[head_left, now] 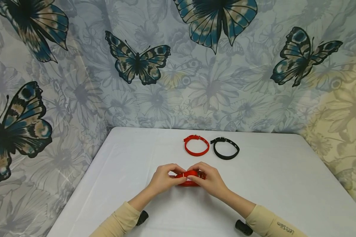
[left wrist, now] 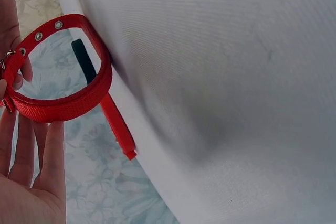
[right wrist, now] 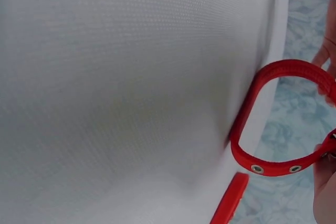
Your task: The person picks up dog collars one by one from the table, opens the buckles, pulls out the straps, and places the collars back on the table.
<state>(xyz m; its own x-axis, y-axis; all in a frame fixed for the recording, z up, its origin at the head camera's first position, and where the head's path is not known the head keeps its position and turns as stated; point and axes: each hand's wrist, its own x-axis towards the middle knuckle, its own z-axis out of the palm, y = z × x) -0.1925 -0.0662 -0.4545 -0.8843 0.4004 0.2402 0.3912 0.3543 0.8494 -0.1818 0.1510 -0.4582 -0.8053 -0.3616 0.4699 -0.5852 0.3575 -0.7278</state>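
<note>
Both hands hold a red collar (head_left: 189, 184) at the front middle of the table, its closed loop standing with the lower edge at the cloth. My left hand (head_left: 163, 177) pinches the strap's upper left between thumb and fingers. On the right, my right hand (head_left: 211, 180) pinches it close to the metal buckle. In the left wrist view the collar (left wrist: 63, 109) shows silver eyelets, and the left hand's fingers (left wrist: 52, 150) touch its band from below. The right wrist view shows the loop (right wrist: 275, 169) from the other side; fingers partly hide the buckle.
Farther back on the white table (head_left: 136, 148) lie a second red collar (head_left: 196, 154) and a black collar (head_left: 226, 158), both buckled into rings, side by side. Black cylindrical objects (head_left: 142, 218) sit by both forearms. A butterfly-patterned cloth (head_left: 178, 105) hangs behind the table.
</note>
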